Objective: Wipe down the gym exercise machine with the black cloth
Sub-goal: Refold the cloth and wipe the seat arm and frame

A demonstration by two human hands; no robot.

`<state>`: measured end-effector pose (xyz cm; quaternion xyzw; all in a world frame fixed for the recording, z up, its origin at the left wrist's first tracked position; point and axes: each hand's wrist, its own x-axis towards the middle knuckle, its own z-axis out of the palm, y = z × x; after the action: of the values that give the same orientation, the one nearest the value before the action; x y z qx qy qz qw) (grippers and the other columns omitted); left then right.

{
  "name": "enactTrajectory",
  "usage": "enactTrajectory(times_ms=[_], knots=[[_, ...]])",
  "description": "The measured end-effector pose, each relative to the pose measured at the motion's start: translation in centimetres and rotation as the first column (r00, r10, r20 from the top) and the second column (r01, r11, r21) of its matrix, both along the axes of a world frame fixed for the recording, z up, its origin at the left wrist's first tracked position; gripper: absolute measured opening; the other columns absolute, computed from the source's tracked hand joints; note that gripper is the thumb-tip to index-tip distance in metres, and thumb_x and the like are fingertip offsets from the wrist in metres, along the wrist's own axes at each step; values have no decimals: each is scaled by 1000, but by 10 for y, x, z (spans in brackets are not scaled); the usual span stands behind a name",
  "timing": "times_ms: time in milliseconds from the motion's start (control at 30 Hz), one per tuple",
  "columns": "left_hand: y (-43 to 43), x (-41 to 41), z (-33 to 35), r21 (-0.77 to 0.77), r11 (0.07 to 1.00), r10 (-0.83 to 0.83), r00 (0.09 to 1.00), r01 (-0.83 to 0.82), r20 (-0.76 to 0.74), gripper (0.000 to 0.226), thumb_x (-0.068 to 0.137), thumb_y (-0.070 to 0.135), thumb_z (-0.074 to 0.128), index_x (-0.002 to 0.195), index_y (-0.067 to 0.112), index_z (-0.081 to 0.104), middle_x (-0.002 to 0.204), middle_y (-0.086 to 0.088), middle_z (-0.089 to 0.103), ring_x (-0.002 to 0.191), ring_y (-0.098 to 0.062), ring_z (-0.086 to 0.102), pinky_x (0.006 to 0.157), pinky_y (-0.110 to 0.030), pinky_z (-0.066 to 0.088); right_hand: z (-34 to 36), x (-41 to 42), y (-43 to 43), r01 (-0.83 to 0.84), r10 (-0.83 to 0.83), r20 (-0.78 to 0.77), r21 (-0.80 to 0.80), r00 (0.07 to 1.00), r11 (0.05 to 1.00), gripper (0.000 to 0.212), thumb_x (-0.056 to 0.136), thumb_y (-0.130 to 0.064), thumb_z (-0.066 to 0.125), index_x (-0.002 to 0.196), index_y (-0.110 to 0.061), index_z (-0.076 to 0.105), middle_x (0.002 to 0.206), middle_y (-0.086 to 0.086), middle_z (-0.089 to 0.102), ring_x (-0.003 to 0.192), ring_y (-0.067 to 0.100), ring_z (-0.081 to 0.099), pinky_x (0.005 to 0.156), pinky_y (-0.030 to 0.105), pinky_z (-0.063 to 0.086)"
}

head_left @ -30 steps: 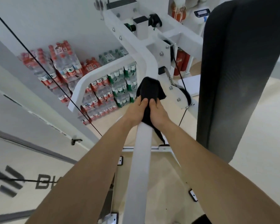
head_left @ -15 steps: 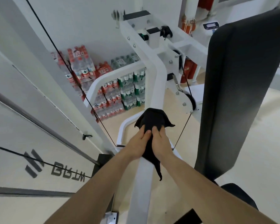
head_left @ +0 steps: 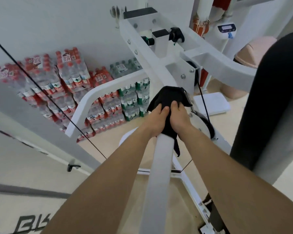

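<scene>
A white gym machine fills the view; its thick white arm (head_left: 159, 179) runs from the bottom centre up toward the frame joint. A black cloth (head_left: 168, 97) is wrapped over this arm, with one corner hanging down on the right. My left hand (head_left: 156, 119) and my right hand (head_left: 179, 118) grip the cloth side by side around the arm, thumbs meeting on top. The arm under the cloth is hidden.
A tall black back pad (head_left: 269, 107) stands close on the right. Black cables (head_left: 49, 98) cross at the left and near the pulley (head_left: 205, 125). Packs of bottled water (head_left: 71, 81) are stacked against the wall. A white scale (head_left: 211, 103) lies on the beige floor.
Both hands have slid the cloth back up the white arm, away from me, after pulling it down toward me half a second ago. The view has shifted with my head.
</scene>
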<state>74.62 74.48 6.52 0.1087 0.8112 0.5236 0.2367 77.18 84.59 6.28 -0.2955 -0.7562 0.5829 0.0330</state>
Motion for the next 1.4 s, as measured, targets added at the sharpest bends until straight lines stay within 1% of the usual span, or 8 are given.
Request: enactTrajectory(times_ms=[100, 300, 400, 567, 700, 800, 933, 1400], knots=[[22, -36, 4, 12, 1000, 2, 1000, -1, -22, 46, 108, 32, 37, 148, 9, 41, 139, 0, 50, 130, -18, 45, 107, -28, 32, 3, -38, 19, 3, -4, -40, -9, 999, 1000, 50, 108, -37, 29, 147, -10, 44, 143, 13, 53, 130, 32, 50, 112, 44, 38], [50, -84, -4, 19, 994, 105, 995, -105, -1, 49, 105, 40, 38, 139, 5, 41, 140, -16, 50, 124, -33, 51, 105, -41, 41, 7, -83, 43, -59, 56, -51, -67, 997, 996, 59, 90, -54, 35, 122, -16, 66, 120, 9, 67, 111, 30, 63, 104, 49, 48], [55, -94, -2, 22, 991, 132, 991, -131, -7, 56, 105, 42, 38, 145, 3, 34, 149, -17, 40, 130, -34, 46, 108, -41, 39, 3, -89, 48, -72, 66, -72, -93, 995, 993, 43, 97, -48, 38, 107, -21, 69, 112, 9, 69, 107, 29, 64, 102, 50, 49], [44, -76, -1, 16, 996, 83, 996, -84, 18, 63, 95, 51, 40, 139, 6, 47, 139, -17, 52, 126, -35, 51, 110, -49, 38, 6, -74, 37, -22, 23, -80, 9, 997, 1000, 57, 93, -48, 34, 125, -11, 63, 124, 13, 64, 116, 32, 58, 107, 50, 43], [12, -23, -7, 48, 999, -3, 999, 1, 34, 52, 95, 46, 39, 129, 12, 59, 125, -14, 64, 117, -33, 59, 108, -50, 42, -2, -23, 12, -30, 31, -103, 3, 994, 1000, 49, 103, -34, 36, 147, -13, 43, 139, 10, 55, 125, 29, 53, 111, 47, 41], [-15, 23, -10, 95, 995, -27, 998, 21, 64, 61, 89, 54, 40, 139, 22, 54, 130, -7, 63, 120, -27, 59, 110, -48, 42, -9, 19, -12, -22, 22, -72, 8, 997, 1000, 57, 101, -40, 34, 153, -18, 34, 148, 11, 49, 133, 31, 48, 113, 48, 37], [-51, 83, -8, 65, 997, -53, 997, 50, 53, 49, 105, 42, 36, 152, 28, 39, 145, -2, 53, 130, -23, 50, 114, -42, 36, -12, 83, -47, -20, 21, -69, 10, 997, 1000, 52, 102, -41, 31, 148, -21, 41, 142, 8, 54, 128, 29, 53, 112, 48, 39], [-159, 274, -16, 65, 996, -72, 991, 65, 114, 58, 101, 56, 31, 156, 38, 25, 153, 2, 44, 136, -21, 44, 115, -40, 35, -6, 280, -156, -51, 51, -21, -2, 998, 999, 52, 109, -37, 27, 157, -17, 24, 149, 9, 48, 132, 29, 49, 109, 38, 39]])
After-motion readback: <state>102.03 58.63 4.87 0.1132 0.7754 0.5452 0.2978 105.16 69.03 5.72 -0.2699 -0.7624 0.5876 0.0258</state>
